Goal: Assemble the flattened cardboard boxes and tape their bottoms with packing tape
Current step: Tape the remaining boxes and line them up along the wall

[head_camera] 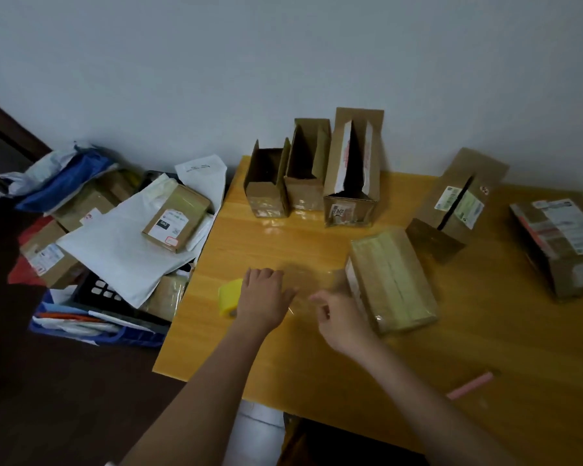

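Observation:
My left hand (263,299) grips a yellow roll of packing tape (230,297) near the left edge of the wooden table (418,358). A clear strip of tape (312,280) stretches from the roll toward a small cardboard box (392,280) lying with its taped side up. My right hand (337,322) pinches the strip just left of that box. Three assembled boxes (313,173) stand open-topped along the wall at the back of the table.
Another box (458,203) lies tilted at the back right, and a larger labelled box (562,240) sits at the right edge. A pink cutter (472,385) lies near the front. Left of the table, a blue crate (91,327) holds piled parcels and white mailer bags.

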Motion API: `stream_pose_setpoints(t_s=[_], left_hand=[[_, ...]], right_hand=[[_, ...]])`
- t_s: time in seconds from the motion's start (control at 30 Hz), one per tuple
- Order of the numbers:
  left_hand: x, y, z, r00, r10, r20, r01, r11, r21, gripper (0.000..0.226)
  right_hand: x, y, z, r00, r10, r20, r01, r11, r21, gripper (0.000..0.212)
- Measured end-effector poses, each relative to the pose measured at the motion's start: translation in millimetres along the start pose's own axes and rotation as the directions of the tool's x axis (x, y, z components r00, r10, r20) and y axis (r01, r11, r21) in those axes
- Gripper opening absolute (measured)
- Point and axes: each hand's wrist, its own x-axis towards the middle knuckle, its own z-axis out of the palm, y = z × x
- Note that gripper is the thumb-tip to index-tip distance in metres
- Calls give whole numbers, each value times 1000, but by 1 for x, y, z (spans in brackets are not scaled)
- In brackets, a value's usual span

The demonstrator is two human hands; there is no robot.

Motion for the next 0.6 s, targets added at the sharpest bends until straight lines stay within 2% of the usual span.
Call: stream_pose_setpoints(t_s=[0.07, 0.17, 0.33, 0.5, 0.6], left_hand=[[-1, -11, 3, 1000, -28, -7, 29, 999, 45, 57], [-6, -41, 3, 998, -62, 7, 62, 998, 11, 51], [-14, -86, -2, 1000, -6, 25, 11, 978, -210, 43], [-11, -94, -2, 999, 34, 10, -30, 955, -296, 41], [-6, -100, -4, 998, 60, 24, -48, 938, -344, 39]], right_hand=[[11, 3, 13, 998, 56, 17, -57, 998, 12, 36], [29, 3, 32, 994, 104, 16, -105, 994, 22, 41], [60, 4, 60, 989, 136, 62, -137, 991, 9, 46], [72, 1, 82, 979, 138, 148, -131, 990, -55, 57], [78, 4, 85, 984, 117, 131, -103, 989, -104, 53]])
